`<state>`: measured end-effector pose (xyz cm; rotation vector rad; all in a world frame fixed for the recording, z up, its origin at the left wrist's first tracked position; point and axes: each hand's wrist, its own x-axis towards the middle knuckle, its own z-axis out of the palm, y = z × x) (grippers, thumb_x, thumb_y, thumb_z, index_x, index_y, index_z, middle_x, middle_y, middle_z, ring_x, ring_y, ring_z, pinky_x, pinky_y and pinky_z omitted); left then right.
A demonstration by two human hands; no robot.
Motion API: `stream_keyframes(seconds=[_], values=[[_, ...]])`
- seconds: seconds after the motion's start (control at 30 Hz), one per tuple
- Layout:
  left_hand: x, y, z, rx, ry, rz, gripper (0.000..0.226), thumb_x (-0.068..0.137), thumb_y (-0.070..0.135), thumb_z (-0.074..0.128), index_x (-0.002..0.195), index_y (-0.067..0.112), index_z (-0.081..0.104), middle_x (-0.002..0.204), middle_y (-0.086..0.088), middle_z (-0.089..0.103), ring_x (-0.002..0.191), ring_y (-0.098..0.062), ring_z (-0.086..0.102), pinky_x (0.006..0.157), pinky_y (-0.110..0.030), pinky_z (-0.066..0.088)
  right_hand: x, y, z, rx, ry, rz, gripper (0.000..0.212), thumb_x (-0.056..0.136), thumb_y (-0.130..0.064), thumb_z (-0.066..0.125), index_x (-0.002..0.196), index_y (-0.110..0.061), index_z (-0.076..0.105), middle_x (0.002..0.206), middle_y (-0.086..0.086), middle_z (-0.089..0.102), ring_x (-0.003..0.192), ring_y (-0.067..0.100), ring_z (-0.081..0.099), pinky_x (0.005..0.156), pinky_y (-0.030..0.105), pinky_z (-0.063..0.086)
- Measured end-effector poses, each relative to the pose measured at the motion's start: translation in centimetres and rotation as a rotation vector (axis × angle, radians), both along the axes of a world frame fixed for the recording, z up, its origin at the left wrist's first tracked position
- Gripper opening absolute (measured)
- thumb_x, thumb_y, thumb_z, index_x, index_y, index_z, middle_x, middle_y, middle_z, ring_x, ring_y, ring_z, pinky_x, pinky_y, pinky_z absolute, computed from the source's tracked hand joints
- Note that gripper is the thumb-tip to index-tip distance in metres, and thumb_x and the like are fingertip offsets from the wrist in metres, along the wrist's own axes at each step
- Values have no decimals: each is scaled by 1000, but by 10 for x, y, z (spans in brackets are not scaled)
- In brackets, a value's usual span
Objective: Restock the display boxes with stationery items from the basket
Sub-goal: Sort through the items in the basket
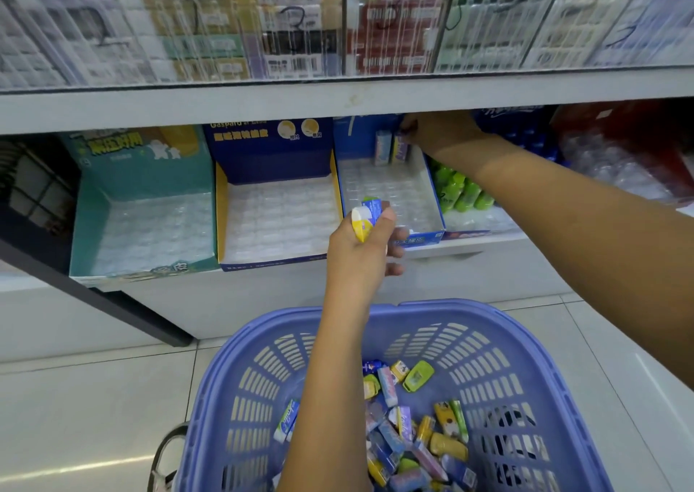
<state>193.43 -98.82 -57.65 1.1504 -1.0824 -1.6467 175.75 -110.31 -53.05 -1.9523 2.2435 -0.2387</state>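
Note:
A purple plastic basket [533,345] sits on the floor below me, holding several small wrapped erasers [417,439]. My left hand [362,245] is raised above it and grips a few erasers, yellow-white and blue ones [366,215]. On the lower shelf stand three display boxes: a teal one [94,221], a dark blue and yellow one [221,206] and a blue one [432,187]. My right hand [439,131] reaches to the back of the blue box and pinches a purple eraser [400,150] standing beside a pale blue one [382,148].
Green bottles [460,187] stand right of the blue box, clear plastic packs [619,165] further right. The shelf above [338,105] overhangs my right hand and carries acrylic-fronted compartments of packets. A dark post [112,304] slants at left. Tiled floor surrounds the basket.

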Motion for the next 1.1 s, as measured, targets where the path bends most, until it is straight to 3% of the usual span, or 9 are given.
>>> stream_keyframes(seconds=[0.1,0.2,0.4,0.53,0.67,0.8,0.87,0.97,1.1], values=[[3,2,1,-22,-35,-7,7,93,24,58,95,25,64,55,13,57,46,-3,45,42,-16,36,16,24,18,-27,-135,-9,22,89,-35,60,77,-17,55,89,3,60,86,19,56,68,25,38],[3,1,-1,-129,-185,-6,10,92,21,56,100,22,63,67,8,55,57,-9,47,51,-19,37,36,67,41,61,-589,141,29,71,-50,74,79,-24,64,72,-10,63,63,4,54,58,15,42],[1,2,6,-259,-437,-102,14,91,24,55,102,15,56,70,6,53,59,-9,48,48,-17,36,46,109,37,79,-383,446,24,64,-40,79,86,-32,72,91,0,57,70,9,44,66,30,43],[2,2,11,-157,-312,-120,14,87,31,62,89,18,58,58,10,46,52,-9,41,52,-26,36,37,117,39,76,-747,404,19,71,-25,76,83,-13,68,85,3,65,71,12,56,66,27,48],[7,1,14,234,80,-67,19,92,31,59,84,15,54,57,4,49,44,-7,37,39,-17,30,26,118,33,-160,-1050,215,13,83,-1,65,78,-7,54,59,1,68,49,6,60,49,14,45],[8,-2,18,331,429,-59,22,96,26,54,100,7,64,85,-4,73,44,-4,40,38,-13,31,27,125,25,-241,-836,305,18,74,0,74,77,-8,59,93,5,71,83,17,70,77,25,56],[5,-3,20,287,458,-29,17,93,23,58,96,8,66,73,2,66,46,-2,39,38,-12,30,30,130,20,-220,-601,401,14,75,-7,76,84,-4,67,106,4,70,92,13,68,82,23,54],[3,-4,15,160,285,24,9,92,15,60,91,9,65,63,3,48,48,-4,35,39,-14,25,29,129,19,-158,-697,396,13,80,-12,71,93,-8,72,110,-2,68,96,5,66,79,14,51],[-3,-4,10,-177,-110,-35,12,89,20,63,79,15,63,54,12,41,49,-6,31,45,-18,27,24,117,22,-91,-792,246,28,83,-13,68,109,-23,63,92,-21,64,75,11,64,77,22,53]])
